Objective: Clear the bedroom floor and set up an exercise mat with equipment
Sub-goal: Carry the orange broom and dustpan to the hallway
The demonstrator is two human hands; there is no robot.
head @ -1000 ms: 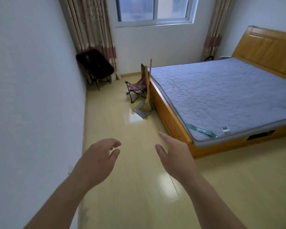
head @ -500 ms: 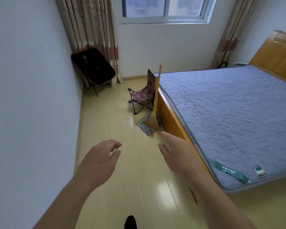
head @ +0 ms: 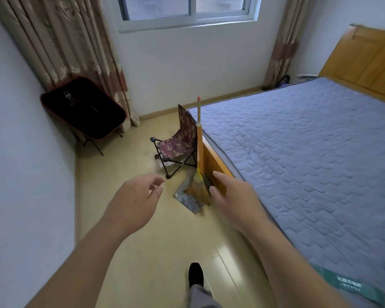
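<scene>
- A dark shoe [head: 195, 277] and a grey trouser leg stand on the pale floor [head: 160, 245] at the near edge of the view, between the two forearms.
- The left hand [head: 133, 201] is held out over bare floor, fingers loosely bent and spread, with nothing in it.
- The right hand [head: 233, 196] reaches forward beside the bed's wooden side rail [head: 217, 166], fingers nearly straight, thumb apart, also empty.
- Between the hands, and just beyond them, a grey dustpan [head: 188, 202] lies on the floor against the rail.
- A broom [head: 199, 152] stands upright with its straw bristles in the dustpan and its orange handle leaning on the rail; the bristles show just left of the right thumb, though contact cannot be told.
- A small patterned folding chair [head: 178, 147] stands beyond the dustpan, near the far corner of the bed and ahead of the left hand's fingertips.
- A larger black folding chair [head: 85, 110] sits in the far left corner of the floor, against the curtain [head: 60, 41], well apart from both hands.
- The bed's grey quilted mattress [head: 309, 156] fills the right side, under the window [head: 187, 7].
</scene>
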